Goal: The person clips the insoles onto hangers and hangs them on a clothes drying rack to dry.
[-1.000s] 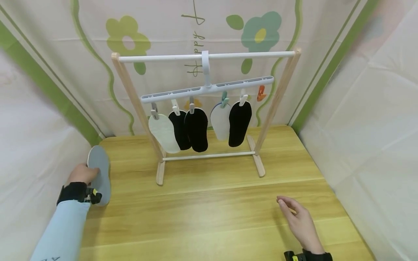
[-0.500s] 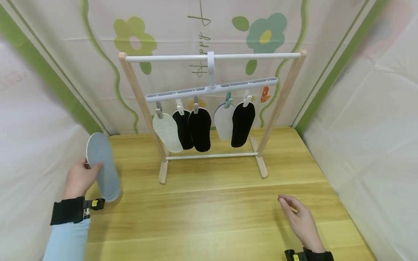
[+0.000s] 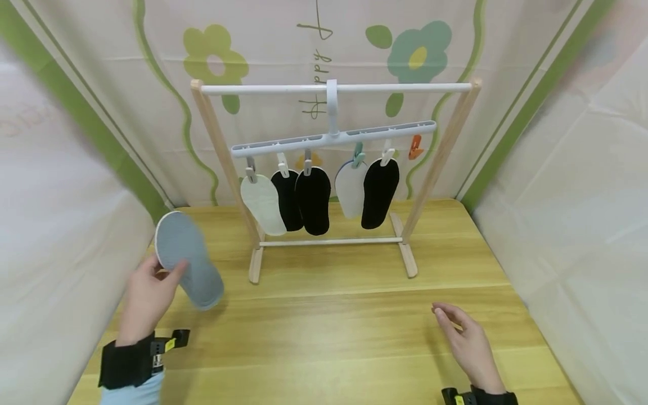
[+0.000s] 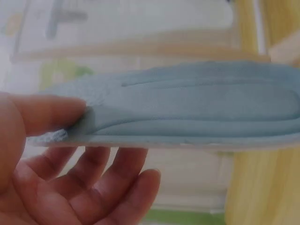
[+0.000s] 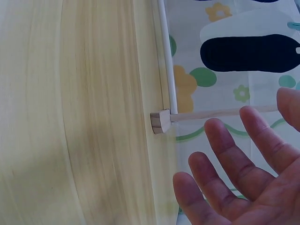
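My left hand (image 3: 152, 289) pinches a grey-blue insole (image 3: 189, 259) by its edge, thumb on the upper face and fingers beneath. In the left wrist view the insole (image 4: 197, 105) shows stitched curved lines. Over the right front of the table, my right hand (image 3: 468, 346) hangs with loosely bent fingers and holds nothing. A white clip hanger (image 3: 283, 145) hangs slightly tilted on the rack. From its clips hang a pale insole (image 3: 263, 205), two black insoles side by side, a white insole (image 3: 349, 191) and a further black insole (image 3: 379, 194). The orange clip (image 3: 415, 147) at its right end holds nothing.
The wooden rack (image 3: 445, 152) with a white top rod (image 3: 263, 89) stands at the back of the wood-grain table (image 3: 324, 326). Pale fabric walls (image 3: 572, 214) enclose the table at the left, right and back.
My left hand has moved the grey-blue insole from the table's left edge inward to the right, turning its lower end rightward. My right hand has stayed in place.
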A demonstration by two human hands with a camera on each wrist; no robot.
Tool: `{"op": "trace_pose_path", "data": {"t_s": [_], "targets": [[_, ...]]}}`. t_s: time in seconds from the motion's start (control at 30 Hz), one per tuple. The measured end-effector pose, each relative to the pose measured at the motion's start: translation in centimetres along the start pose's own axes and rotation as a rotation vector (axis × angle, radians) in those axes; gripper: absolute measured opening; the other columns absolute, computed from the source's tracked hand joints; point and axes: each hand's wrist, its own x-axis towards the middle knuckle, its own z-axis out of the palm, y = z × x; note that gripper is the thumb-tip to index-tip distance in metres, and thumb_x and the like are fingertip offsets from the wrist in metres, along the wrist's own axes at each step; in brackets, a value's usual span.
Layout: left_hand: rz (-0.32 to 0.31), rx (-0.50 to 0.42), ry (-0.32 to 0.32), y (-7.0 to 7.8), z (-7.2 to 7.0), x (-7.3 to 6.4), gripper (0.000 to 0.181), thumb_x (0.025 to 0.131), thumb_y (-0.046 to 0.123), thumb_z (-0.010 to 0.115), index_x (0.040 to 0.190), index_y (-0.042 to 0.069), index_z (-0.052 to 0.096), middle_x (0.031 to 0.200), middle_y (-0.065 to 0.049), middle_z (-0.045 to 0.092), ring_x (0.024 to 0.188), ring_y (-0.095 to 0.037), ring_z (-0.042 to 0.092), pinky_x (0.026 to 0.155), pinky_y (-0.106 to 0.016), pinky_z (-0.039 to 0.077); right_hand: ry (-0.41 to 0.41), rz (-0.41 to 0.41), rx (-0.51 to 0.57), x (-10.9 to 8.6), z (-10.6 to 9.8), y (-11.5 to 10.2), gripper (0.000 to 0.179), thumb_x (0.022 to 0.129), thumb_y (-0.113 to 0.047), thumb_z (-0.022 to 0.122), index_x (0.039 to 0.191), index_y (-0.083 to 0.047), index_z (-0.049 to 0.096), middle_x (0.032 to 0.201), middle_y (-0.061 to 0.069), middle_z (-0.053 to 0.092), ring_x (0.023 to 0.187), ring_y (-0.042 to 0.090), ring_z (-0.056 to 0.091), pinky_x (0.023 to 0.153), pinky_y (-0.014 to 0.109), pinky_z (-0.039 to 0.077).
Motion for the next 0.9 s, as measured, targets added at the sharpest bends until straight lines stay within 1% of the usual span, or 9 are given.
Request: {"op": "trace_pose_path", "data": {"t_s": [0.1, 0.17, 0.23, 0.33, 0.43, 0.57, 0.7, 0.8, 0.9], "targets": [[0.024, -0.024, -0.012, 1.1, 1.0, -0.8, 0.046, 0.099, 0.028, 0.062, 0.135, 0.000, 0.055, 0.125, -0.024, 0.061, 0.098, -0.020, 0.064, 0.068, -0.011, 0.048, 0.004, -0.010, 0.000, 0.0, 0.0, -0.1, 0.055, 0.103, -0.049, 0.045, 0.137, -0.007, 0.055, 0.133, 0.016, 0.060, 0.124, 0.040, 0.050, 0.091, 0.057, 0.050], [0.036, -0.043, -0.032, 1.6, 1.7, -1.2, 0.048, 0.099, 0.029, 0.061, 0.137, 0.000, 0.053, 0.127, -0.025, 0.060, 0.101, -0.031, 0.065, 0.069, -0.013, 0.050, 0.010, -0.012, -0.001, 0.0, 0.0, -0.2, 0.054, 0.103, -0.048, 0.046, 0.137, -0.007, 0.056, 0.133, 0.016, 0.060, 0.124, 0.040, 0.051, 0.090, 0.056, 0.050], [0.053, -0.056, -0.044, 2.0, 2.6, -1.5, 0.048, 0.100, 0.029, 0.061, 0.137, 0.000, 0.053, 0.127, -0.024, 0.060, 0.104, -0.036, 0.064, 0.072, -0.019, 0.053, 0.016, -0.012, -0.002, 0.0, -0.1, -0.2, 0.054, 0.103, -0.048, 0.046, 0.136, -0.007, 0.056, 0.132, 0.016, 0.061, 0.123, 0.040, 0.051, 0.090, 0.054, 0.051], [0.077, -0.094, -0.070, 2.4, 4.1, -1.8, 0.047, 0.099, 0.028, 0.062, 0.137, 0.001, 0.053, 0.129, -0.023, 0.060, 0.106, -0.036, 0.064, 0.078, -0.035, 0.058, 0.016, -0.013, -0.003, -0.1, -0.1, -0.4, 0.054, 0.103, -0.048, 0.046, 0.136, -0.007, 0.056, 0.132, 0.015, 0.061, 0.123, 0.040, 0.052, 0.089, 0.054, 0.052], [0.092, -0.137, -0.105, 2.7, 5.6, -2.0, 0.046, 0.099, 0.026, 0.063, 0.137, 0.003, 0.054, 0.130, -0.021, 0.060, 0.110, -0.034, 0.063, 0.084, -0.046, 0.056, 0.008, -0.017, 0.004, -0.1, -0.2, -0.4, 0.054, 0.103, -0.047, 0.046, 0.137, -0.007, 0.056, 0.132, 0.016, 0.061, 0.123, 0.040, 0.052, 0.089, 0.055, 0.051], [0.109, -0.204, -0.158, 3.1, 7.5, -2.2, 0.044, 0.098, 0.023, 0.064, 0.138, 0.005, 0.054, 0.131, -0.017, 0.060, 0.112, -0.031, 0.062, 0.086, -0.045, 0.055, 0.008, -0.018, 0.012, -0.1, -0.2, -0.3, 0.054, 0.103, -0.047, 0.046, 0.137, -0.007, 0.055, 0.132, 0.016, 0.060, 0.123, 0.040, 0.051, 0.089, 0.055, 0.051], [0.131, -0.263, -0.198, 3.6, 9.0, -2.4, 0.044, 0.097, 0.018, 0.067, 0.137, 0.006, 0.055, 0.130, -0.017, 0.061, 0.110, -0.031, 0.064, 0.085, -0.043, 0.056, 0.014, -0.021, 0.010, 0.0, -0.2, -0.3, 0.053, 0.103, -0.048, 0.046, 0.137, -0.008, 0.056, 0.132, 0.016, 0.061, 0.123, 0.040, 0.052, 0.089, 0.054, 0.052], [0.137, -0.294, -0.230, 4.2, 10.3, -2.6, 0.041, 0.095, 0.014, 0.068, 0.133, 0.005, 0.057, 0.126, -0.018, 0.062, 0.102, -0.030, 0.066, 0.081, -0.040, 0.058, 0.010, -0.024, 0.011, 0.0, -0.3, -0.3, 0.053, 0.103, -0.047, 0.047, 0.136, -0.008, 0.056, 0.132, 0.016, 0.061, 0.123, 0.039, 0.052, 0.088, 0.052, 0.053], [0.134, -0.314, -0.279, 5.0, 11.9, -3.1, 0.037, 0.095, 0.013, 0.069, 0.129, 0.004, 0.060, 0.121, -0.017, 0.065, 0.093, -0.025, 0.066, 0.076, -0.035, 0.058, 0.010, -0.035, -0.001, 0.2, -0.4, -0.4, 0.053, 0.103, -0.047, 0.046, 0.136, -0.008, 0.056, 0.132, 0.015, 0.061, 0.123, 0.037, 0.053, 0.090, 0.051, 0.052]]}}
